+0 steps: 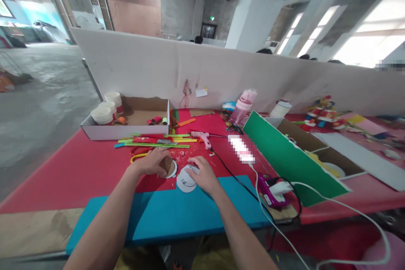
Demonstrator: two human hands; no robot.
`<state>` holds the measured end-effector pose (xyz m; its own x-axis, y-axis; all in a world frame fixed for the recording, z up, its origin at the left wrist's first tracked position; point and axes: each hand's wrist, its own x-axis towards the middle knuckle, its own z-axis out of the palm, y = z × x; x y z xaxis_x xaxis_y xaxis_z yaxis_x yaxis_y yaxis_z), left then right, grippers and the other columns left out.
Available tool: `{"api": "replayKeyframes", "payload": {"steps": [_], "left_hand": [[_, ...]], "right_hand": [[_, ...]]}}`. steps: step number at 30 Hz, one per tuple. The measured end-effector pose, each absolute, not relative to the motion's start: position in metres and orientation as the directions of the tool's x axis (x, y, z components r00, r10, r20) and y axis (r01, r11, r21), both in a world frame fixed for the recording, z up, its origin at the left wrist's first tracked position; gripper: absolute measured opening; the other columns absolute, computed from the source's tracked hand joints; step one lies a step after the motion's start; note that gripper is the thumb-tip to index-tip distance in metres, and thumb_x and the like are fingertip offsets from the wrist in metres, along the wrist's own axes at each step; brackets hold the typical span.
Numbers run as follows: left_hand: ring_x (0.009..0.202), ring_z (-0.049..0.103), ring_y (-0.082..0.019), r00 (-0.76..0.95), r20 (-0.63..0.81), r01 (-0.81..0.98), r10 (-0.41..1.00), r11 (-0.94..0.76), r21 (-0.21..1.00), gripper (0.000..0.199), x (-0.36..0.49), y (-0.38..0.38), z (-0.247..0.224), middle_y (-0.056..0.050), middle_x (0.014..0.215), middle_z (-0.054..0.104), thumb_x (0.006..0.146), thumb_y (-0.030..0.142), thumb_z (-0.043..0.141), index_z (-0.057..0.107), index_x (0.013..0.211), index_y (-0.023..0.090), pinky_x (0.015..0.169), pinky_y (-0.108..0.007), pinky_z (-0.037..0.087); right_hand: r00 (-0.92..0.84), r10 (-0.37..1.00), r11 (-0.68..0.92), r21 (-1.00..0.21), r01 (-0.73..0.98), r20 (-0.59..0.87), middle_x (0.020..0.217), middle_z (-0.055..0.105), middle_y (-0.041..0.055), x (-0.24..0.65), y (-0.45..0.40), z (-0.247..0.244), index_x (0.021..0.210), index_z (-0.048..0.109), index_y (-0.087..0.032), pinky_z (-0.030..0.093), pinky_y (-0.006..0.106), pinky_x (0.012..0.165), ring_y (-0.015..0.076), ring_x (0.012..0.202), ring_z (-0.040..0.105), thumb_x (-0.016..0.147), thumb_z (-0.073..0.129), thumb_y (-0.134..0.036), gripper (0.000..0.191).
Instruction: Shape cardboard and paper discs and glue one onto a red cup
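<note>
My left hand (155,162) curls over a small stack of round discs, a brown cardboard disc (166,164) on top with white edges showing beneath. Thumb and fingers sit at the stack's sides. To its right, my right hand (204,174) has thumb and fingers closed on the edge of white paper discs (186,180) with dark printing. These overlap one another where the red tabletop meets a blue sheet (152,215). Beyond the hands lies a pink glue gun (202,138). Yellow-handled scissors (136,158) lie partly behind my left hand.
Paper strips (177,145) lie behind the hands. At back left, a box (126,133) holds paper cups (103,114). A green-sided box (284,160), pink bottle (243,105) and purple power strip (274,196) stand right. Cables cross the right side; a white partition (142,67) rises behind.
</note>
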<state>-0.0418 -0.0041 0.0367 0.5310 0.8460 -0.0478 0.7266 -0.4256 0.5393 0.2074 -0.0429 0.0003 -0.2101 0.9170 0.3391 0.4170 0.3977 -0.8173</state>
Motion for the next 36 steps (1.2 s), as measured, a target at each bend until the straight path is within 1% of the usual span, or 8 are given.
{"api": "replayKeyframes", "payload": {"steps": [4,6,10,13,18,27,32,36], "left_hand": [[0.075,0.054,-0.018,0.526,0.004,0.526,0.851,-0.328,0.785,0.018,-0.045,-0.001,0.039,-0.002,0.080,0.059,0.069,0.029,0.064,0.058,0.082,0.018,0.064,-0.026,0.041],[0.066,0.054,-0.015,0.459,0.007,0.403,0.888,-0.216,0.889,0.020,-0.047,0.000,0.039,0.000,0.071,0.058,0.072,0.035,0.064,0.057,0.077,0.017,0.057,-0.024,0.039],[0.063,0.057,-0.014,0.290,0.038,0.154,0.956,-0.086,0.984,0.032,-0.046,0.006,0.035,-0.002,0.069,0.062,0.070,0.043,0.069,0.059,0.077,0.014,0.056,-0.023,0.042],[0.058,0.055,-0.011,0.217,0.068,0.049,0.974,-0.080,0.996,0.033,-0.045,0.010,0.031,-0.001,0.065,0.061,0.071,0.044,0.069,0.059,0.075,0.013,0.055,-0.022,0.043],[0.050,0.052,-0.010,0.252,0.048,0.091,0.967,-0.073,0.993,0.032,-0.039,0.009,0.026,0.002,0.057,0.056,0.072,0.044,0.068,0.060,0.075,0.013,0.048,-0.021,0.044],[0.062,0.061,-0.014,0.397,-0.040,0.071,0.917,0.012,0.997,0.045,-0.036,0.001,0.032,-0.005,0.079,0.066,0.069,0.040,0.072,0.056,0.102,0.015,0.054,-0.024,0.048],[0.057,0.055,-0.014,0.391,-0.099,0.255,0.915,-0.005,0.967,0.034,-0.052,0.003,0.032,-0.002,0.068,0.062,0.073,0.048,0.065,0.062,0.084,0.016,0.049,-0.022,0.041],[0.061,0.054,-0.015,0.323,0.073,0.437,0.943,-0.217,0.873,0.031,-0.050,0.006,0.034,-0.002,0.066,0.063,0.073,0.047,0.065,0.065,0.068,0.016,0.050,-0.021,0.036]], "right_hand": [[-0.104,0.913,0.405,-0.857,0.318,0.394,0.097,0.063,0.0069,0.189,-0.032,0.010,0.093,0.067,-0.023,0.042,0.036,0.088,0.0216,0.095,0.055,0.084,0.058,-0.037,0.019],[-0.135,0.931,0.358,-0.918,0.168,0.338,0.092,0.065,0.0053,0.175,-0.023,0.015,0.091,0.067,-0.022,0.045,0.032,0.081,0.0196,0.088,0.058,0.085,0.055,-0.040,0.022],[-0.467,0.860,0.178,-0.979,-0.103,0.206,0.090,0.068,0.0015,0.148,-0.007,0.015,0.104,0.064,-0.020,0.050,0.028,0.073,0.0169,0.082,0.061,0.075,0.067,-0.042,0.036],[-0.376,0.915,0.081,-0.982,-0.173,0.142,0.066,0.062,-0.0022,0.140,0.002,0.004,0.094,0.064,-0.018,0.047,0.023,0.052,0.0122,0.056,0.056,0.078,0.062,-0.050,0.037],[-0.195,0.973,0.106,-0.991,-0.078,0.120,0.048,0.052,-0.0047,0.151,0.002,-0.011,0.077,0.060,-0.019,0.037,0.022,0.035,0.0112,0.037,0.047,0.082,0.051,-0.060,0.042],[-0.026,0.985,0.170,-0.984,-0.053,0.171,0.051,0.059,-0.0022,0.156,-0.003,-0.005,0.074,0.051,-0.022,0.045,0.026,0.043,0.0159,0.043,0.057,0.084,0.049,-0.059,0.038],[0.017,0.990,0.138,-0.955,-0.261,0.138,0.061,0.062,-0.0017,0.162,0.004,-0.008,0.084,0.053,-0.022,0.050,0.028,0.051,0.0161,0.052,0.059,0.084,0.053,-0.048,0.026],[0.011,0.989,0.140,-0.934,-0.328,0.145,0.064,0.062,-0.0023,0.163,0.005,-0.007,0.089,0.056,-0.021,0.051,0.028,0.055,0.0152,0.056,0.059,0.082,0.058,-0.041,0.021]]}}
